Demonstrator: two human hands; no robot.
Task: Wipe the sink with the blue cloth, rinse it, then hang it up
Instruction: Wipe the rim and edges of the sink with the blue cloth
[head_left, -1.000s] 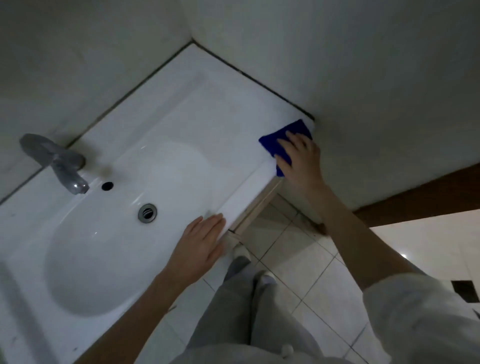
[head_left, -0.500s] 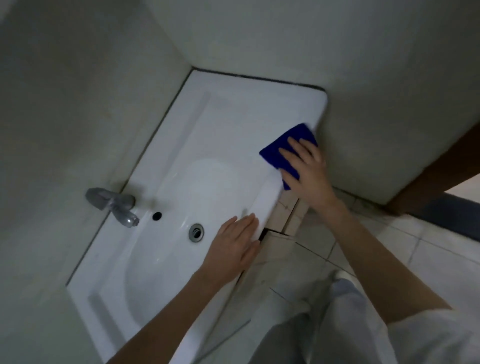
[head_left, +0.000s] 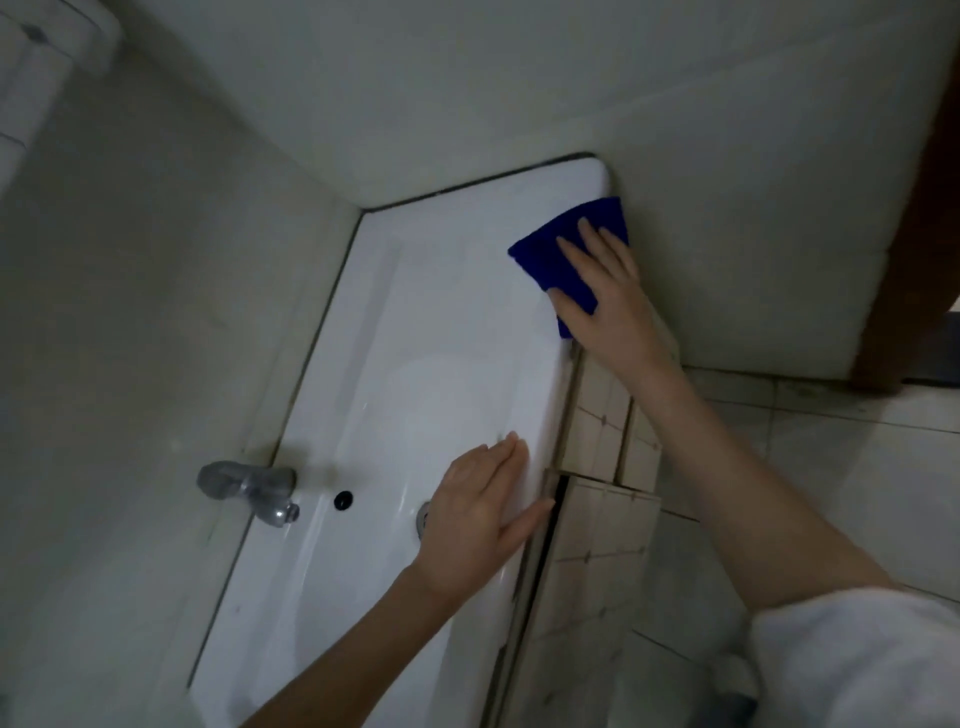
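Observation:
A white rectangular sink (head_left: 395, 322) fills the corner between two pale walls. The blue cloth (head_left: 561, 249) lies flat on the sink's front rim near the right-hand corner. My right hand (head_left: 613, 296) presses down on it with fingers spread straight. My left hand (head_left: 483, 514) rests flat on the front rim beside the basin, fingers straight, partly covering the drain (head_left: 423, 514).
A grey metal tap (head_left: 249, 488) sticks out at the sink's back edge, with a dark overflow hole (head_left: 343, 500) beside it. Beige tiles (head_left: 602, 467) clad the sink's front. A tiled floor (head_left: 831, 457) and a brown door frame (head_left: 914, 208) lie to the right.
The camera has swung, so the sink appears turned. My right hand with the cloth stays at the front right corner; my left hand stays flat on the rim.

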